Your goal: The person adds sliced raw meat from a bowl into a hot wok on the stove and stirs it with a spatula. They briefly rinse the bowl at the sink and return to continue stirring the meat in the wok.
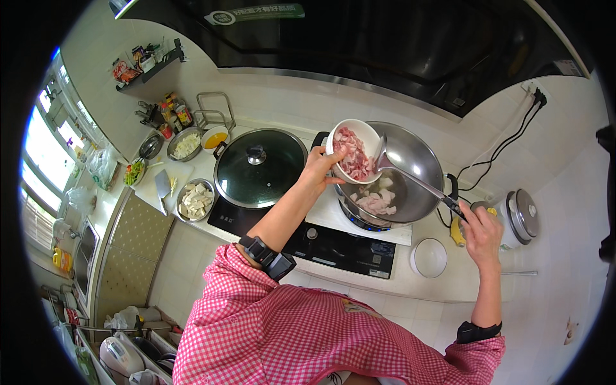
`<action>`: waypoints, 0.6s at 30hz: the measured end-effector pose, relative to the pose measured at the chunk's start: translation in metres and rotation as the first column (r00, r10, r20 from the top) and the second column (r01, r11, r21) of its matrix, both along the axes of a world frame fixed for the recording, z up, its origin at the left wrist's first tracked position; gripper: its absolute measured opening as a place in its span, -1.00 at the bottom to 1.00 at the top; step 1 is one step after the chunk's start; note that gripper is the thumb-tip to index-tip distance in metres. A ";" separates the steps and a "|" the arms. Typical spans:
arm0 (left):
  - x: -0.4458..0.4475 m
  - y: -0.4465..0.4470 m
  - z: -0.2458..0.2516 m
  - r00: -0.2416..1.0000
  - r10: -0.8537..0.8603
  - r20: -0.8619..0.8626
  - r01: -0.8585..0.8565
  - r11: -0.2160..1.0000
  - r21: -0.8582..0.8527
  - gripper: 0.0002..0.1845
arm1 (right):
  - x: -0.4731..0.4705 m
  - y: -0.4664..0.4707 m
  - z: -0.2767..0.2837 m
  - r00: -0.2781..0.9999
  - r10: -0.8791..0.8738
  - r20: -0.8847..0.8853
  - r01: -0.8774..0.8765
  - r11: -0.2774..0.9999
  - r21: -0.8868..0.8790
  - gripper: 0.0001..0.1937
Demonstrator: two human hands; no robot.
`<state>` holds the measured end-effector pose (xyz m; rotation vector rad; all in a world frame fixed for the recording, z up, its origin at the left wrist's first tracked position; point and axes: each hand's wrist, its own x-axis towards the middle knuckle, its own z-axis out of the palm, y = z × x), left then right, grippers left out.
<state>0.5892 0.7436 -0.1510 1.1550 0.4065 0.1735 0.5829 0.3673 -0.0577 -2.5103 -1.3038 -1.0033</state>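
Observation:
My left hand (323, 169) grips a white bowl (338, 174) by its rim, tilted over the left side of a steel wok (423, 154). Sliced raw meat (352, 151) fills much of the bowl. My right hand (481, 236) holds the black handle of a metal ladle (417, 184); the ladle's head is at the bowl's right edge, beside the meat. Paler meat slices (376, 201) lie in the bottom of the wok, with some liquid around them. The wok stands on a round cooker with blue lights.
A glass-lidded pan (262, 180) stands left of the wok. Further left are cut tofu (196, 201) in a steel bowl, a cleaver (163, 186) on a cutting board, a bowl of yellow liquid (215, 138) and bottles (182, 114). An empty white bowl (429, 258) and a lidded container (522, 216) stand right.

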 end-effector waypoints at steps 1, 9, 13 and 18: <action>0.000 0.000 0.000 1.000 0.003 -0.002 -0.003 1.000 0.005 -0.28 | 0.000 0.001 0.000 1.000 0.008 -0.001 -0.008 1.000 -0.006 -0.55; -0.001 0.003 -0.001 1.000 -0.005 -0.011 0.005 1.000 -0.006 -0.29 | 0.001 0.009 0.001 1.000 -0.003 0.014 0.003 1.000 -0.030 -0.50; -0.004 0.003 0.001 1.000 0.001 -0.011 -0.001 1.000 -0.007 -0.29 | 0.002 0.009 0.001 1.000 -0.003 0.007 0.003 1.000 0.001 -0.51; -0.007 0.000 0.005 1.000 0.019 -0.014 -0.019 1.000 -0.008 -0.28 | 0.004 0.015 -0.005 1.000 -0.009 0.014 0.010 0.999 -0.034 -0.51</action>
